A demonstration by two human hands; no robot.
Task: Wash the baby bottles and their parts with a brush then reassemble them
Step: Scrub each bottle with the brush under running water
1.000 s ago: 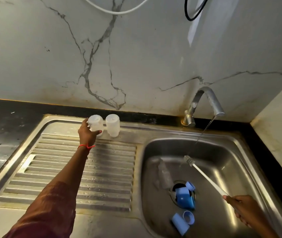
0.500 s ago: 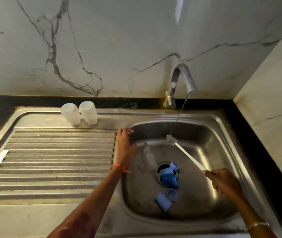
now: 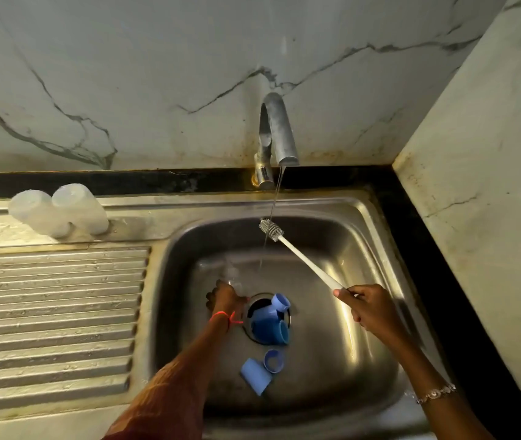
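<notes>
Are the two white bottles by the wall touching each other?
Touching. The head view shows the two white bottles pressed side by side on the sink ledge, no gap between them.

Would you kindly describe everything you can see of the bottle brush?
The bottle brush has a short, ribbed, pale grey head, seemingly silicone, on a long slim white handle. The right hand pinches the handle's lower end, holding it slanted up-left above the sink basin, its head in the thin tap stream.
</notes>
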